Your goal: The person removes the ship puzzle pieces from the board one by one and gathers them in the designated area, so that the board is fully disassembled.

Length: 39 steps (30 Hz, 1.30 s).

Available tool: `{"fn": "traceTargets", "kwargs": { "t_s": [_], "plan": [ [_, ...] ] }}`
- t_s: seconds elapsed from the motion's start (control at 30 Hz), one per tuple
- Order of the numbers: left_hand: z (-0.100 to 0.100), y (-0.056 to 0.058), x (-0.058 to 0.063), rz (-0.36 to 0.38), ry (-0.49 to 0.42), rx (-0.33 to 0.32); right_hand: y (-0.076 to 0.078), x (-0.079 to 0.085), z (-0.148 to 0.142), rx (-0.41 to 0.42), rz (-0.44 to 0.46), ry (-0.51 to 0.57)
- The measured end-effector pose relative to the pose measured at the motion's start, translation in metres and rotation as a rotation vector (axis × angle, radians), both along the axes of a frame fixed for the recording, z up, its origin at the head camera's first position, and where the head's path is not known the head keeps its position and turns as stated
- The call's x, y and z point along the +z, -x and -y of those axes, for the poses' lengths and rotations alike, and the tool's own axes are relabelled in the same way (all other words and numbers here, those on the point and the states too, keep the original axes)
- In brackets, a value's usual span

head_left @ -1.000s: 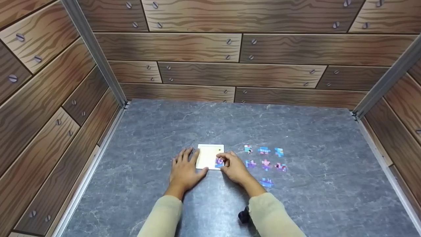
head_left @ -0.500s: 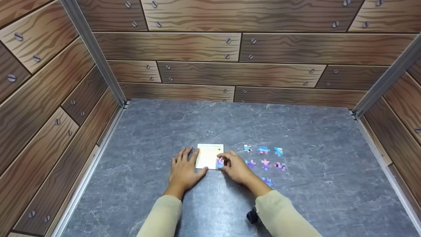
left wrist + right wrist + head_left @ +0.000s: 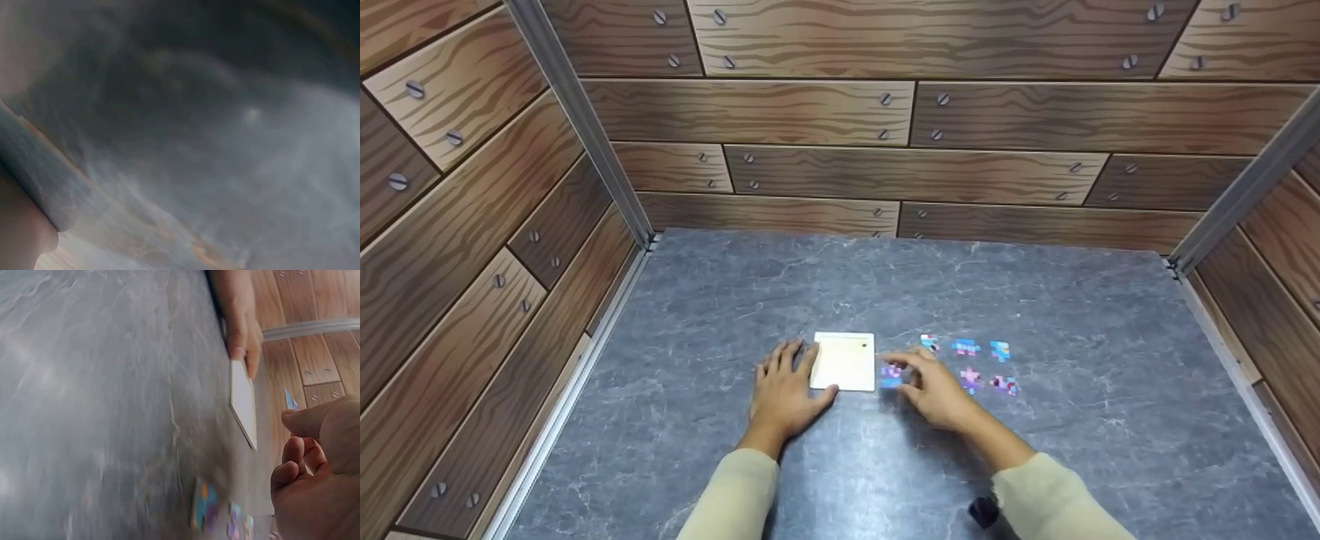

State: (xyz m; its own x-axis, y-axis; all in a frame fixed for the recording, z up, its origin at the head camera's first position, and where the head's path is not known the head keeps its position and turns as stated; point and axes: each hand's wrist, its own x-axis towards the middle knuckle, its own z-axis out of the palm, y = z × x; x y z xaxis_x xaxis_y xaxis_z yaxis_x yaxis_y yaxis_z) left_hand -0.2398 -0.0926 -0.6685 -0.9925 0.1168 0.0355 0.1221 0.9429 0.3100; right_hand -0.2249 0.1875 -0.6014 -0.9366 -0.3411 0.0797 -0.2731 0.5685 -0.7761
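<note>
My left hand (image 3: 786, 391) lies flat with fingers spread. Its index finger and thumb touch the left side and near corner of a square cream board (image 3: 844, 362), bare but for a small dark mark at its upper right. Just right of the board, my right hand (image 3: 937, 386) pinches a blue and purple jigsaw piece (image 3: 890, 376) between thumb and fingers. The right wrist view shows this jigsaw piece (image 3: 290, 399) raised at the thumb tip, apart from the board (image 3: 243, 402). The left wrist view is blurred and shows mostly grey surface.
Several loose jigsaw pieces (image 3: 970, 377) lie in rows on the grey marbled tabletop (image 3: 1080, 450), right of the board. My right hand and forearm cover part of that area. Wood-patterned walls (image 3: 817, 172) enclose the back and sides. A black object (image 3: 984, 512) sits by the right sleeve.
My right hand has moved right, lifting the jigsaw piece off the lower right corner of the board. My left hand stays at the board's left side.
</note>
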Motion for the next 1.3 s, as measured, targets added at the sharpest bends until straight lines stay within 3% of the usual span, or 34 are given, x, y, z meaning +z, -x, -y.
{"fn": "traceTargets", "kwargs": {
  "t_s": [0.2, 0.67, 1.0, 1.3],
  "plan": [
    [-0.001, 0.000, -0.001, 0.001, 0.017, 0.001, -0.010, 0.004, -0.027, -0.036, 0.001, -0.018],
    [-0.002, -0.002, 0.002, -0.003, 0.007, -0.002, -0.044, -0.011, -0.077, -0.086, -0.024, -0.017],
    [0.000, -0.001, -0.001, -0.003, 0.006, 0.007, -0.059, -0.018, -0.112, -0.182, 0.044, -0.023],
    [-0.001, -0.002, 0.002, 0.001, -0.004, -0.003, -0.069, -0.026, -0.139, -0.223, -0.003, -0.081]
  ]
}}
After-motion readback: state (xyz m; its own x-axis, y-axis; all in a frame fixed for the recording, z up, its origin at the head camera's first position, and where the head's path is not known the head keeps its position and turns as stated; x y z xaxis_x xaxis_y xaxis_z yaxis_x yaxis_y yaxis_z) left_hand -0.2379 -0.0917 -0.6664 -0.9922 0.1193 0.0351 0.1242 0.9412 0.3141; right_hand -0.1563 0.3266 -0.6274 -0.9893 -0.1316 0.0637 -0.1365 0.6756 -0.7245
